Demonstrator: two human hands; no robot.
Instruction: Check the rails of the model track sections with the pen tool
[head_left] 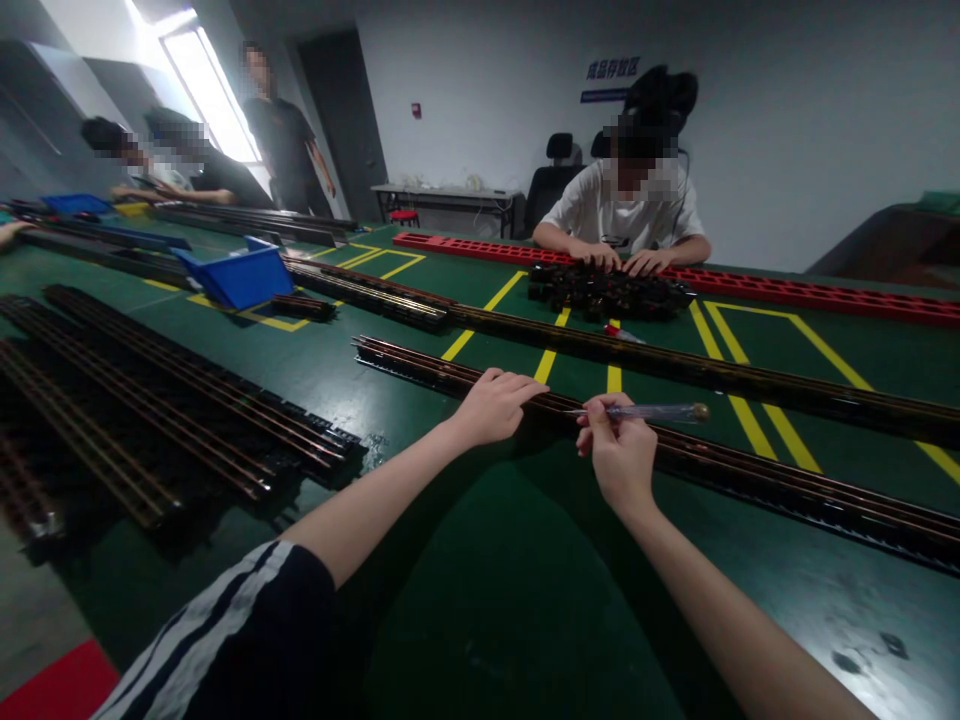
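Note:
A long black rail [750, 465] with copper-coloured lines along its length lies slantwise across the table in front of me. My left hand [489, 408] is on this rail, its fingers reaching over the top and the thumb on the near side. Just to the right, my right hand [619, 450] grips a slim screwdriver [660, 412] with a clear handle. Its thin tip points left and meets the rail close to my left fingertips. Whether the tip sits in a screw is too small to tell.
Several similar rails [187, 390] lie at the left. Behind my rail runs another long rail [600, 345], with a red-tipped item [621, 333] beside it. A blue bin [236, 275] stands back left. Across the table, a person's hands [622, 260] touch a dark pile [600, 290] by a red slotted bar [795, 292].

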